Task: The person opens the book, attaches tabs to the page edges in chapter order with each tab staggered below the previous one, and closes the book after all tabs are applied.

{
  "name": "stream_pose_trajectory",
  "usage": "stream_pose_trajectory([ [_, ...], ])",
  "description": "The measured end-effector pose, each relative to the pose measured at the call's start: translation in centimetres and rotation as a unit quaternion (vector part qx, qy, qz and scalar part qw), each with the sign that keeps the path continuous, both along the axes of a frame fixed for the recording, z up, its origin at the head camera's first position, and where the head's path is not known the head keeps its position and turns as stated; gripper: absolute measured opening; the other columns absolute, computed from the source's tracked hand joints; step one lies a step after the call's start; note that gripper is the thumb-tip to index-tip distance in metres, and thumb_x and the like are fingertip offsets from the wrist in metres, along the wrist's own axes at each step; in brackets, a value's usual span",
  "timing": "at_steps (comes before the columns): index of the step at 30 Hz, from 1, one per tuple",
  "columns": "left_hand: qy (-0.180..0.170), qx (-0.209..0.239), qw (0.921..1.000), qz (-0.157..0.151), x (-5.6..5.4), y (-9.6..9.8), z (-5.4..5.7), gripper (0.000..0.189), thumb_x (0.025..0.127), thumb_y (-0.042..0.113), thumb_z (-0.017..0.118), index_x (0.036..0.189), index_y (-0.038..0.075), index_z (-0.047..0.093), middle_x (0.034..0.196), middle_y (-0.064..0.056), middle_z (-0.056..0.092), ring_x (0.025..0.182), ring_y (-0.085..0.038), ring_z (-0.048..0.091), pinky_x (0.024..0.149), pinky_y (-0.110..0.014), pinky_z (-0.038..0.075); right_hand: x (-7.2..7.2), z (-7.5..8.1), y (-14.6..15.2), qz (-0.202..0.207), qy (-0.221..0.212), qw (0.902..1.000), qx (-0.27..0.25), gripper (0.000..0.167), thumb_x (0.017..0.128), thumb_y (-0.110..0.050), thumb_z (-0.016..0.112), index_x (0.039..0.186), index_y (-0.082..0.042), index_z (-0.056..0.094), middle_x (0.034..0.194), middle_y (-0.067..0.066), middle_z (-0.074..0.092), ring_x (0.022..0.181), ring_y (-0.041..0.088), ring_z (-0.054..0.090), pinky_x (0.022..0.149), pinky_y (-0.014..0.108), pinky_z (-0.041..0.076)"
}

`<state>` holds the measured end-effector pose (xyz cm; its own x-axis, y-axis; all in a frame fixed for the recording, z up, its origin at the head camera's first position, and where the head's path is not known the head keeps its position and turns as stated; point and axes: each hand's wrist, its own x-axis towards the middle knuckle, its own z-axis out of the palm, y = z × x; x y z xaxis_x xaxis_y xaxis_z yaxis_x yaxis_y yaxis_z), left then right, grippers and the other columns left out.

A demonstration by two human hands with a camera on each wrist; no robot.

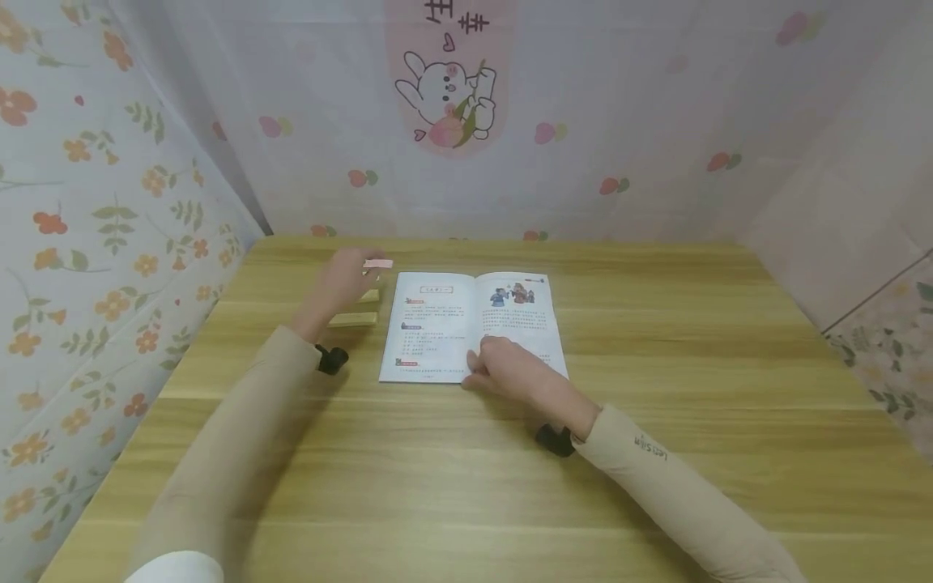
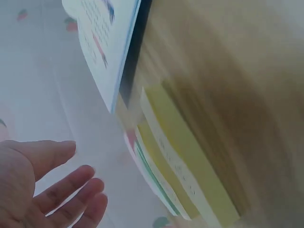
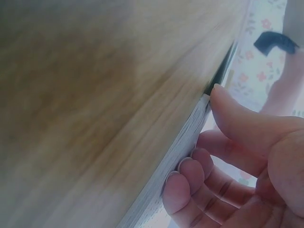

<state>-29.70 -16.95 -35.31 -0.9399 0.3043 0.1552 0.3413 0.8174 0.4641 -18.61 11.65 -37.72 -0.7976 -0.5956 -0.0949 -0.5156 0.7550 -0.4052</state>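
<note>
Yellow pads (image 1: 353, 319) lie on the table (image 1: 408, 502), left of the open book (image 1: 430, 324) and just beside it. The pads' long axis runs left to right, toward the book's left edge; the row itself extends away from the person. Left hand (image 1: 341, 283): nearer to the pads, above the far part of the row, fingers loosely spread, gripping nothing. Right hand (image 1: 510, 368): at the book's lower edge near the spine, fingertips resting on the page side, not clamped. The hands are apart, with the book's left page between them.

Count: book, one; yellow pads, two; pink pad (image 1: 378, 263), one; green-edged pad (image 2: 154, 178), apparently one, partly hidden; wristbands (image 1: 332, 359), two.
</note>
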Motion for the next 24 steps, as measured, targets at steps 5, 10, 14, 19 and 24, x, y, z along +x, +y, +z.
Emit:
stream_pose_trajectory([
  [5,-0.035,0.019,0.9991,0.012,-2.1,-1.1,-0.1,0.034,0.101,-0.002,0.053,0.134,-0.008,0.058,0.138,-0.027,0.056,0.131,-0.045,0.049,0.108,-0.056,0.041,0.0,0.1,0.0,-0.003,-0.001,1.0,0.002,0.027,0.092,-0.025,0.077,0.075,-0.006,0.067,0.073,0.005,0.046,0.066,0.015,0.041,0.057,0.023,0.033],
  [10,-0.055,0.021,0.9977,0.035,-3.0,-1.8,-0.1,0.038,0.1,-0.003,0.049,0.137,-0.008,0.054,0.141,-0.029,0.053,0.132,-0.046,0.046,0.107,-0.057,0.04,0.1,0.1,-0.1,-0.004,-0.006,1.0,-0.004,0.025,0.092,-0.024,0.076,0.078,-0.005,0.069,0.074,0.005,0.045,0.067,0.015,0.04,0.057,0.023,0.033],
  [14,-0.068,0.013,0.9967,0.042,-3.8,-2.1,-0.4,0.038,0.1,-0.001,0.052,0.137,-0.009,0.053,0.141,-0.03,0.051,0.134,-0.047,0.044,0.109,-0.058,0.038,0.0,0.1,-0.1,-0.013,-0.01,0.9999,0.0,0.026,0.092,-0.025,0.076,0.077,-0.005,0.07,0.074,0.005,0.045,0.067,0.016,0.04,0.058,0.024,0.033],
  [19,-0.076,-0.013,0.9962,0.041,-4.4,-2.5,-1.1,0.037,0.101,0.003,0.054,0.136,-0.01,0.054,0.139,-0.031,0.052,0.131,-0.048,0.046,0.109,-0.058,0.038,0.1,0.1,0.0,-0.015,-0.007,0.9999,0.002,0.026,0.092,-0.025,0.076,0.076,-0.005,0.07,0.074,0.004,0.044,0.067,0.016,0.04,0.058,0.025,0.033],
  [24,-0.072,-0.037,0.9958,0.044,-4.6,-2.8,-1.8,0.033,0.102,0.003,0.051,0.132,-0.01,0.058,0.136,-0.031,0.054,0.128,-0.048,0.049,0.107,-0.058,0.04,0.1,0.1,0.0,-0.015,-0.011,0.9998,0.001,0.027,0.092,-0.026,0.076,0.076,-0.005,0.07,0.074,0.004,0.044,0.068,0.015,0.039,0.058,0.024,0.032],
])
